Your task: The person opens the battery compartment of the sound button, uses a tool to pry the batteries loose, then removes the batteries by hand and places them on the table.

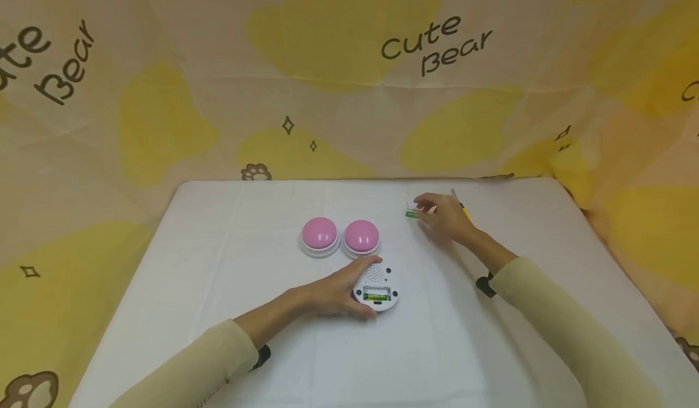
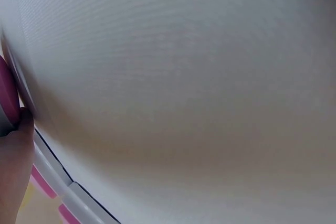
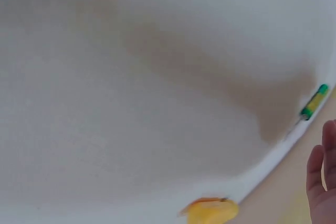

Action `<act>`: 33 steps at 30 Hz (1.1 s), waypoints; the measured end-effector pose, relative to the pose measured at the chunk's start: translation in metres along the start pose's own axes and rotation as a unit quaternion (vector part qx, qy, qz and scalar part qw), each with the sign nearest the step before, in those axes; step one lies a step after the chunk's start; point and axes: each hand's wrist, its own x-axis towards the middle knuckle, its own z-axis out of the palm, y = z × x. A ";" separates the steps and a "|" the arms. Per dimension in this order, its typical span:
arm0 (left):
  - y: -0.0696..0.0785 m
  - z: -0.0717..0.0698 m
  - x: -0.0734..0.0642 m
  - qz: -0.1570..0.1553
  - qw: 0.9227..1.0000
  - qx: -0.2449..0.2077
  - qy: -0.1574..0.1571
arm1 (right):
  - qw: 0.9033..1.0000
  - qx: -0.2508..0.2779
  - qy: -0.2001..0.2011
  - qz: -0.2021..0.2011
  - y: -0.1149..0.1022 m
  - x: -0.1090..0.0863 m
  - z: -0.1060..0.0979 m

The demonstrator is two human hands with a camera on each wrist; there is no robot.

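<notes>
My left hand (image 1: 333, 288) grips a round white push button (image 1: 386, 297) by its sides, with its underside turned up. Its battery compartment lies uncovered, and a green battery (image 1: 375, 297) sits in the lower part of it. In the left wrist view the pink dome (image 2: 7, 92) of this button shows beside the thumb. Over the back right of the table, my right hand (image 1: 445, 215) reaches toward another green battery (image 1: 411, 214). In the right wrist view that battery (image 3: 315, 102) lies on the table, apart from the loosely bent fingers (image 3: 315, 169).
Two pink-domed push buttons (image 1: 319, 234) stand side by side just beyond my left hand. Behind the right hand lies a tool with a yellow handle (image 3: 212, 212), partly hidden. A white cloth covers the table (image 1: 246, 226), and a patterned yellow curtain (image 1: 338, 116) hangs around it.
</notes>
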 end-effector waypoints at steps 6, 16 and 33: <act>0.000 -0.001 0.000 -0.002 1.000 0.007 0.000 | 0.994 0.096 -0.013 -0.054 -0.034 -0.020 -0.005; -0.001 -0.001 0.001 0.015 1.000 -0.002 -0.002 | 0.961 0.227 -0.129 -0.090 -0.075 -0.060 0.016; -0.002 -0.003 -0.002 0.023 1.000 0.018 -0.003 | 0.945 0.224 -0.181 -0.157 -0.098 -0.082 0.044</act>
